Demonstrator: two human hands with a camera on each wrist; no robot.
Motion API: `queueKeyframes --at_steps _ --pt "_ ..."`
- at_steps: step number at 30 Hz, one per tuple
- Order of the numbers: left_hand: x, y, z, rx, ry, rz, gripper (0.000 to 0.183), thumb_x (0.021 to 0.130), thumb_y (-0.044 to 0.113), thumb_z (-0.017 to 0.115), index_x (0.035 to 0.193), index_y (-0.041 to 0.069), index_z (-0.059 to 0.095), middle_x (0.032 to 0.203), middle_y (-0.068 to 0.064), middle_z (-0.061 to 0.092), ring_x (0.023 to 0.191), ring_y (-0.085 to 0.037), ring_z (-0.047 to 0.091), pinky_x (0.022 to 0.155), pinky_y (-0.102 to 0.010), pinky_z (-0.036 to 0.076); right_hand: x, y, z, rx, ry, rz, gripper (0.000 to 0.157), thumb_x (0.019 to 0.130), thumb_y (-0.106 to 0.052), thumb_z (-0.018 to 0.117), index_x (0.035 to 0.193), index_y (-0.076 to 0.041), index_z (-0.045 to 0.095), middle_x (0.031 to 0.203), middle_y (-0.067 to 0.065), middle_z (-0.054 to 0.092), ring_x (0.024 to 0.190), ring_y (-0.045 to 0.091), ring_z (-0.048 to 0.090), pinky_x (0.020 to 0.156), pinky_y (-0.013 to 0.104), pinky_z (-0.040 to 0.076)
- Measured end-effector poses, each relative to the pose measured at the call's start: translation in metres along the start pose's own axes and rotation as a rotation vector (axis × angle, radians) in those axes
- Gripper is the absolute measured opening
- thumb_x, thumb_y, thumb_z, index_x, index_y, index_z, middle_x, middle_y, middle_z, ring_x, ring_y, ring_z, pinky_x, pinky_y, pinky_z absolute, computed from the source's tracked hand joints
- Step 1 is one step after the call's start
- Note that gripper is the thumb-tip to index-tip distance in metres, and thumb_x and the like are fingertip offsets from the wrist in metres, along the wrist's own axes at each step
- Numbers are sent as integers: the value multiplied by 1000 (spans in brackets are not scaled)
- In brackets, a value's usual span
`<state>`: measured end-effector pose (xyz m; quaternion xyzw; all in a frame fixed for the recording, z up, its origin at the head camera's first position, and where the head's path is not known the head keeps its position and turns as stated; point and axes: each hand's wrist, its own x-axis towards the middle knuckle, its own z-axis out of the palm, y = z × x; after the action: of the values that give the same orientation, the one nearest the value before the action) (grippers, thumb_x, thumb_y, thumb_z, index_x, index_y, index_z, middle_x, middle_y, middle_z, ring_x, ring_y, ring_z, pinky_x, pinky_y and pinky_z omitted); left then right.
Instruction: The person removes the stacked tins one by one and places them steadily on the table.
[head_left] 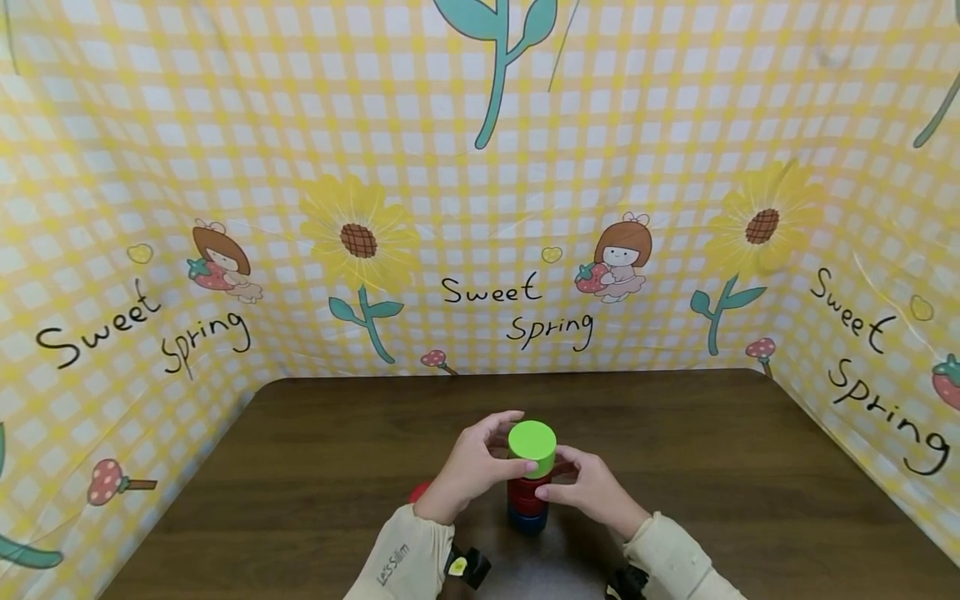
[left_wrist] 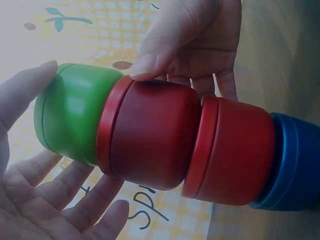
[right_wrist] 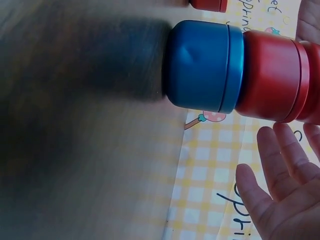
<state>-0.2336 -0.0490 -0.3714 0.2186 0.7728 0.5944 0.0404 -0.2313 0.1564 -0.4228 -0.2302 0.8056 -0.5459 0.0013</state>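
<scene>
Small round tins with lids stand in one upright stack on the table. At the bottom is a blue tin (right_wrist: 200,65), above it a lower red tin (left_wrist: 235,150), then an upper red tin (left_wrist: 152,135). A green tin (head_left: 532,442) tops the stack, in line with the one beneath but slightly tilted in the left wrist view. My left hand (head_left: 474,467) holds the green tin between thumb and fingers. From the right, my right hand (head_left: 596,493) grips the upper red tin, its thumb against the side; some of its fingers are hidden behind the stack.
Another red object (head_left: 419,492) sits on the brown wooden table (head_left: 330,450), mostly hidden behind my left wrist. A yellow checked cloth (head_left: 480,208) with printed flowers and words hangs around the table's back and sides.
</scene>
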Motion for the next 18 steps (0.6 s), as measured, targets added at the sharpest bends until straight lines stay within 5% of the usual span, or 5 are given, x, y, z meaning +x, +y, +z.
queueKeyframes --at_steps 18 --pt "0 0 -1 19 -17 -29 56 80 15 78 129 -2 55 109 -9 64 93 -21 59 79 -36 52 1 -1 0 -8 -14 -1 49 85 -18 74 120 11 57 108 18 65 95 30 62 83 42 52"
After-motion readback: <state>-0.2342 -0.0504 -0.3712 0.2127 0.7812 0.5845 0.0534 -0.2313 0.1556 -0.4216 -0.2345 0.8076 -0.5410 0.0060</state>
